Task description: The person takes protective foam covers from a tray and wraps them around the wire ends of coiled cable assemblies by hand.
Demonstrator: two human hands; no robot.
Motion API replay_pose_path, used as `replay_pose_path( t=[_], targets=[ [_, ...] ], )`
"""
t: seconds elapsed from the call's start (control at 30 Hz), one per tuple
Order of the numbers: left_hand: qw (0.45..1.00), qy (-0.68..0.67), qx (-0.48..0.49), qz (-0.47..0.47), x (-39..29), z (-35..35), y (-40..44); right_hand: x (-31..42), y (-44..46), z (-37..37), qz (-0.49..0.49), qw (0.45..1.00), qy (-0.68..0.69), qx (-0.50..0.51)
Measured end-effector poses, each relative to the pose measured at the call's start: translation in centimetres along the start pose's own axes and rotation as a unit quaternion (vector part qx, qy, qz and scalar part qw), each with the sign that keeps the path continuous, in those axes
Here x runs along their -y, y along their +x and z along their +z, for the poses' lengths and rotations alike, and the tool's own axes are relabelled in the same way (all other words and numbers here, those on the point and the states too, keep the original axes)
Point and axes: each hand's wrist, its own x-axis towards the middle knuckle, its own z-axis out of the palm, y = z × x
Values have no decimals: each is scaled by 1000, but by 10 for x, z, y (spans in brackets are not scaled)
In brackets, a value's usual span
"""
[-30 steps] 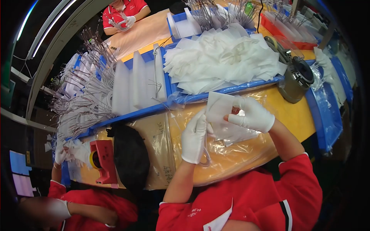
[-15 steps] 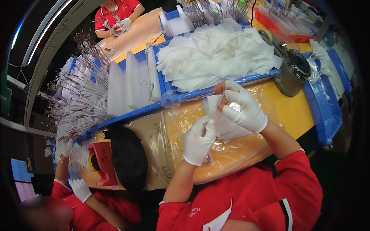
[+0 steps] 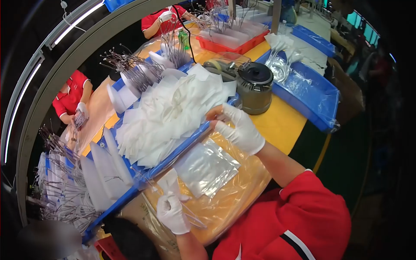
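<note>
My left hand (image 3: pixel 172 213), in a white glove, is closed on a thin white sheet (image 3: pixel 169 182) that rises above the fingers. A thin pale cable (image 3: pixel 195 220) loops out beside this hand. Farther up, my right hand (image 3: pixel 238 130) wears a glove that leaves the thumb and forefinger tips bare. Its thumb and forefinger are apart, with nothing visible between them. It hovers by the near rim of a blue tray (image 3: pixel 173 154) heaped with white sheets (image 3: pixel 169 112). Between my hands, a stack of clear plastic bags (image 3: pixel 207 168) lies on the plastic-covered table.
A dark round machine (image 3: pixel 255 89) stands beyond my right hand. Foam dividers (image 3: pixel 102 171) and bundles of cables (image 3: pixel 65 190) fill the left. A blue tray (image 3: pixel 310 93) sits at right, a red tray (image 3: pixel 232 43) at the back. Co-workers in red work across the table.
The view has swung to the right. My right hand has let go of the white sheet, which is now in my left hand. The stack of plastic bags has come into plain sight.
</note>
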Motion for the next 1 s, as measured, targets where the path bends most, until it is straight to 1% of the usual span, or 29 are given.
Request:
replay_pose_path(
  t=[0.03,0.07,0.1,0.13,0.2,0.3,0.4,0.43,0.53,0.63,0.73,0.77,0.87,0.9,0.93,1.0],
  targets=[
    [999,-28,5,-18,-4,-2,0,-8,3,-25,7,997,-29,-76],
    [999,-38,-1,-18,-5,-2,0,-21,5,-50,43,988,0,-147],
    [999,-47,-8,-18,-6,-1,0,-23,5,-76,31,976,-60,-209],
    [998,-56,-15,-18,-6,0,0,-42,5,-103,1,964,-67,-258],
    [998,-59,-17,-18,-5,1,0,-60,-3,-155,21,923,-219,-317],
    [999,-44,-16,-11,4,-4,3,-70,-10,-195,79,888,-309,-333],
    [999,-41,-26,-13,3,-3,4,-79,-4,-222,85,871,-384,-295],
    [998,-44,-33,-16,2,-3,4,-95,1,-236,32,902,-332,-275],
    [998,-44,-37,-10,3,-2,4,-113,22,-253,112,892,-340,-277],
    [999,-39,-38,-8,4,-1,5,-116,46,-253,217,873,-367,-236],
    [999,-32,-30,-2,4,-1,4,-104,54,-231,119,924,-245,-269],
    [999,-44,-24,-7,4,0,5,-95,56,-222,68,904,-307,-289],
    [998,-57,-11,-23,0,0,3,-69,60,-201,-56,906,-219,-357],
    [998,-51,-10,-27,-2,1,3,-56,58,-190,-27,918,-198,-344],
    [998,-43,-14,-33,-4,2,3,-45,57,-179,-28,939,-156,-305],
    [998,-58,0,-37,-6,4,2,-29,50,-146,-34,980,-88,-174]
  ],
)
